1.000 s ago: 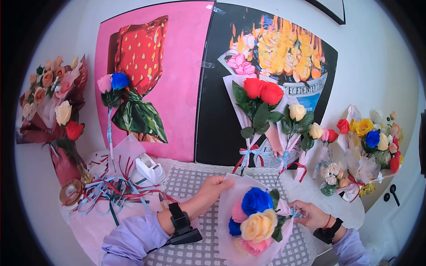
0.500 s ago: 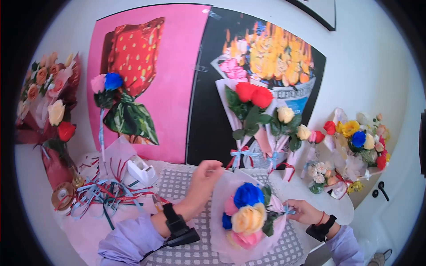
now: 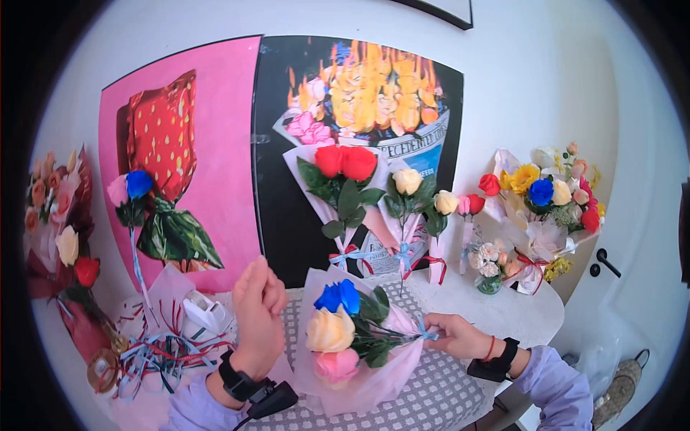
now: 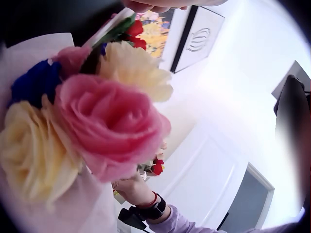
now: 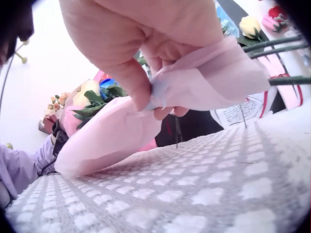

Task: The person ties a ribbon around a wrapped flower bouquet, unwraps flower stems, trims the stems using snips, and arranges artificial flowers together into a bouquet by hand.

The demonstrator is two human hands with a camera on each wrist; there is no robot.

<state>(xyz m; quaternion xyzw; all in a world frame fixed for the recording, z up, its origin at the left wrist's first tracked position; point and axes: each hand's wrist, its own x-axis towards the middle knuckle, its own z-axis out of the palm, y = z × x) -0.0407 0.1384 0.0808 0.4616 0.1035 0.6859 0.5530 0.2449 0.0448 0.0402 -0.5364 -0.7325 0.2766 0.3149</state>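
Head view shows the bouquet of artificial roses (image 3: pixel 366 334) lying at the near middle of the scene on the grey-and-white checked cloth (image 3: pixel 438 395) of the tabletop (image 3: pixel 535 309), its blooms to the left and its neck to the right. The right hand (image 3: pixel 454 336) pinches that neck at the light blue ribbon (image 3: pixel 429 332), thumb and fingers closed on the gathered pink wrapping paper (image 3: pixel 395 373). The left hand (image 3: pixel 259 316) is raised just left of the blooms, apart from them, its fingers loosely bent and with nothing visible in its grasp. To handle the bouquet well, the pinch should probably be firm exactly at the tie, so that the stems do not slip, while any touch on the thin paper is light enough to spare it creases; the free hand would best steady the wrap from outside, without squashing petals. Low and close, the right wrist view reveals what the head view hides: the fingertips under the neck, the neck raised above the cloth, and green stems (image 5: pixel 286 80) past the paper's end. Left wrist view leaves out the ribbon but brings the large pink rose (image 4: pixel 112 121) close, with two cream blooms beside it; whether the farther cream one belongs to this bouquet, I cannot tell.
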